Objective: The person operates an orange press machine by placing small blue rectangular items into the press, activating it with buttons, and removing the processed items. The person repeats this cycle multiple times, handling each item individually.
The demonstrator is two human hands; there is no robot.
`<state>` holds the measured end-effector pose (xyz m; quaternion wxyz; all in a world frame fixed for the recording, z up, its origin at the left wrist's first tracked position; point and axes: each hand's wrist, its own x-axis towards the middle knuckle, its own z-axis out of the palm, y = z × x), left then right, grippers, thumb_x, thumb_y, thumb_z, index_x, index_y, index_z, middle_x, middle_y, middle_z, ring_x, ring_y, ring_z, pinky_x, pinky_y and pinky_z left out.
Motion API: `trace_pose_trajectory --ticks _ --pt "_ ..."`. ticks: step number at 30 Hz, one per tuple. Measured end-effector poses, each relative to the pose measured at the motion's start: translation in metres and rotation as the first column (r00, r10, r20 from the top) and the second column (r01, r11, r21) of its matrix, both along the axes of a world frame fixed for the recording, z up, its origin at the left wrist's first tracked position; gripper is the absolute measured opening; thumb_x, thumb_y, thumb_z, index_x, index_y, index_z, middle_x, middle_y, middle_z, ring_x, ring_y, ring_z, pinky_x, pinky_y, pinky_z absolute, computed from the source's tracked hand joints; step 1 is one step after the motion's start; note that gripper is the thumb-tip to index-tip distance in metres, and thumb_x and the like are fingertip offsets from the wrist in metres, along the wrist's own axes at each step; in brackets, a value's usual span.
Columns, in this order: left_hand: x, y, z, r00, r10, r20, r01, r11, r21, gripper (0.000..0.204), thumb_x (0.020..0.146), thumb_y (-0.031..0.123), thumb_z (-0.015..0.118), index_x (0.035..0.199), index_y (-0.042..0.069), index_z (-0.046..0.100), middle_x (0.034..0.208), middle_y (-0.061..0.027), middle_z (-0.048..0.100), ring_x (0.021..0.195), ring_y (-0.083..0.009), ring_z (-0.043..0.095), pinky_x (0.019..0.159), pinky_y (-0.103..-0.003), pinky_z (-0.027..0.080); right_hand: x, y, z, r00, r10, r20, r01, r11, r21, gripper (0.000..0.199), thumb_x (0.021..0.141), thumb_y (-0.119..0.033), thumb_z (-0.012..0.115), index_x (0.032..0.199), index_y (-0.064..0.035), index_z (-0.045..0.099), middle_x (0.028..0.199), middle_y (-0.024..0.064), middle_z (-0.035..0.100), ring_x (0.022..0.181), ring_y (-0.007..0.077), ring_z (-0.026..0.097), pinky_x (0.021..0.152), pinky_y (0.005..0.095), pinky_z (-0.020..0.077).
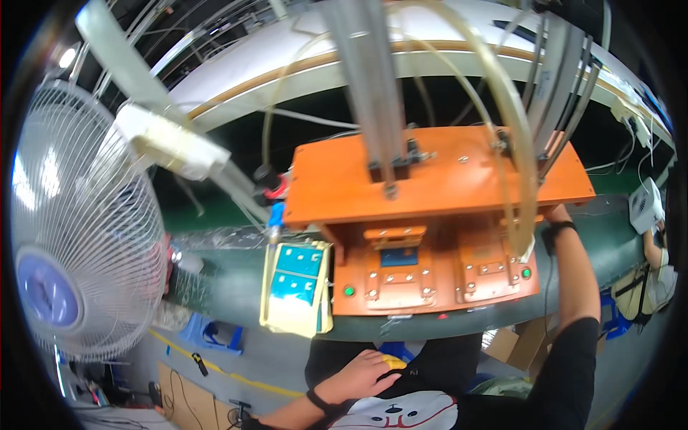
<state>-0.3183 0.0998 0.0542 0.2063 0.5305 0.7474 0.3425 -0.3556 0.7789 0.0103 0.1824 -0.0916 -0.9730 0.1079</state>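
Note:
My left hand (360, 374) rests over my lap, its fingers curled at a small yellow object (393, 362) whose kind I cannot make out. My right arm stretches forward along the right side of an orange bench press (437, 175). Only part of my right hand (557, 213) shows at the press's upper plate; its fingers are hidden behind the edge. Under that plate sit two orange fixtures, the left fixture (401, 282) with a dark blue piece (398, 256) at its back, the right fixture (489, 272) beside it. Green buttons (349, 291) flank them.
Left of the press lies a pale yellow tray (266, 315) with teal sheets (297, 272). A large fan (93, 215) stands at far left. Metal cylinders (365, 79) and clear hoses (512, 107) rise above the press. A small white fan (646, 206) and another person (648, 279) are at right.

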Motion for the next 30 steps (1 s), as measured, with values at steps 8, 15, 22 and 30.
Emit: trace_pose_trajectory --ticks 8,15,22,30 --pt "0.010 -0.052 -0.038 0.996 0.071 -0.062 -0.072 0.997 -0.010 0.029 0.097 0.032 0.070 0.094 0.004 0.073 0.086 -0.0140 0.069 0.086 -0.0339 0.066 0.083 -0.045 0.050 0.229 -0.097 0.069 0.835 -0.416 -0.360 0.165 0.814 -0.557 0.029 0.113 -0.019 0.050 0.129 0.0043 0.058 0.117 0.0103 0.066 0.107 0.0149 0.062 0.097 0.0284 0.0481" --pt "0.003 -0.074 -0.057 0.989 0.131 -0.073 -0.137 0.987 -0.088 0.029 0.096 0.031 0.070 0.111 0.006 0.074 0.098 -0.0148 0.074 0.097 -0.0346 0.069 0.089 -0.045 0.052 0.305 -0.354 0.197 0.907 -0.223 -0.358 -0.009 0.838 -0.546 0.046 0.113 -0.035 0.046 0.129 0.0057 0.060 0.125 0.0183 0.070 0.114 0.0248 0.066 0.102 0.0367 0.0496" --pt "0.000 -0.065 -0.049 0.988 0.115 -0.100 -0.114 0.993 0.015 0.029 0.095 0.029 0.071 0.110 0.005 0.074 0.095 -0.0154 0.073 0.093 -0.0364 0.068 0.084 -0.046 0.052 0.167 -0.447 0.215 0.783 0.615 -0.097 -0.617 0.787 0.001 0.023 0.073 0.001 0.072 0.092 -0.0020 0.060 0.107 0.0167 0.070 0.128 0.0426 0.063 0.104 0.0553 0.0526" --pt "0.012 -0.077 -0.043 0.977 0.206 -0.049 -0.207 0.978 -0.006 0.029 0.096 0.030 0.070 0.112 0.006 0.075 0.097 -0.0152 0.073 0.093 -0.0367 0.068 0.086 -0.046 0.051 0.050 -0.447 0.163 0.854 0.519 -0.039 -0.501 0.840 0.210 0.014 0.084 -0.006 0.066 0.096 -0.0027 0.060 0.100 0.0180 0.069 0.122 0.0436 0.063 0.102 0.0507 0.0503"
